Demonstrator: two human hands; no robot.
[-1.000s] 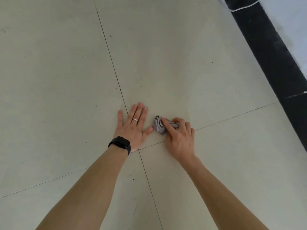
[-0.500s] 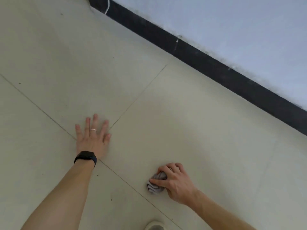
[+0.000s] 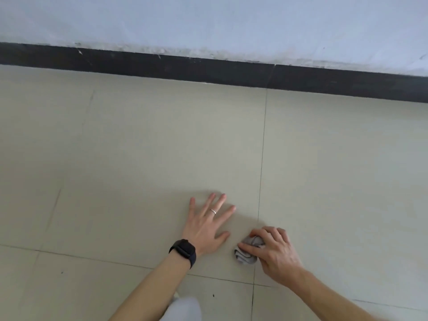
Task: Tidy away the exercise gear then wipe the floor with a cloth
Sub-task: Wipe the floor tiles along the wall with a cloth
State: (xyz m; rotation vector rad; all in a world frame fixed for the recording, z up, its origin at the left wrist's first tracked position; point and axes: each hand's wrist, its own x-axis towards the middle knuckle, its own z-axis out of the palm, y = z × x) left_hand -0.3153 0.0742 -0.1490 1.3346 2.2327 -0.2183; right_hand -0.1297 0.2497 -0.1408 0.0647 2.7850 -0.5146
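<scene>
A small crumpled grey cloth (image 3: 246, 256) lies on the pale tiled floor (image 3: 129, 158), low and right of centre. My right hand (image 3: 272, 250) presses down on it, fingers curled over the top. My left hand (image 3: 207, 224) rests flat on the floor just to the left of the cloth, fingers spread, a ring on one finger and a black watch on the wrist. No exercise gear shows in this view.
A black skirting board (image 3: 208, 70) runs across the top below a pale blue wall (image 3: 208, 22). Tile joints cross near the hands. A white-clad knee (image 3: 183, 309) shows at the bottom edge.
The view has swung round so the wall now runs straight across the top. My right hand with the cloth has come back close beside my left hand.
</scene>
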